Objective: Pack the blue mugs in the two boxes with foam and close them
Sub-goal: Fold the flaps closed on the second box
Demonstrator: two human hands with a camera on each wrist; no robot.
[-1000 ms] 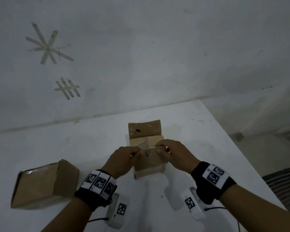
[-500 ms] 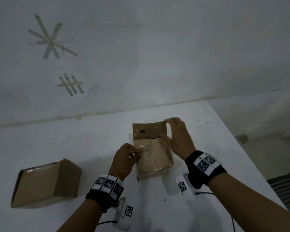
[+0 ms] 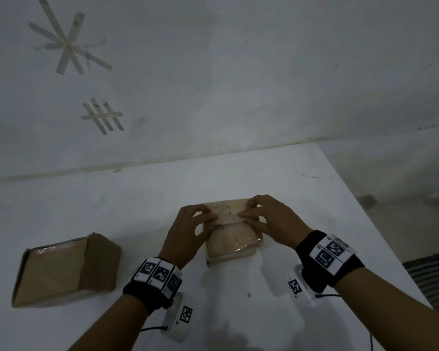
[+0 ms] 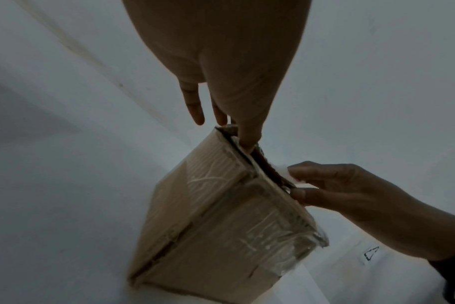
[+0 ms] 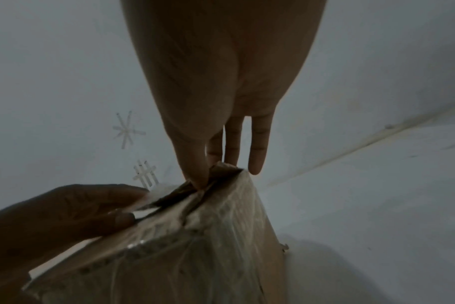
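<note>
A small cardboard box (image 3: 232, 243) wrapped in clear tape stands at the table's centre. Its far flap (image 3: 230, 211) is folded down over the top. My left hand (image 3: 192, 228) pinches that flap at its left end, thumb in the seam and fingers behind. At the right end my right hand (image 3: 266, 219) pinches it the same way. In the left wrist view my left thumb (image 4: 248, 139) sits between the flaps of the box (image 4: 221, 236). A sliver of white foam (image 5: 156, 190) shows in the gap. No mug is visible.
A second cardboard box (image 3: 66, 269) lies on the white table (image 3: 238, 173) at the left, its flaps loosely closed. The table's right edge (image 3: 365, 224) drops to the floor close beside my right arm. A wall with tape marks (image 3: 69, 44) stands behind.
The far flap stood upright; now it is folded down toward me over the box top. Both hands moved up from the near flap onto it.
</note>
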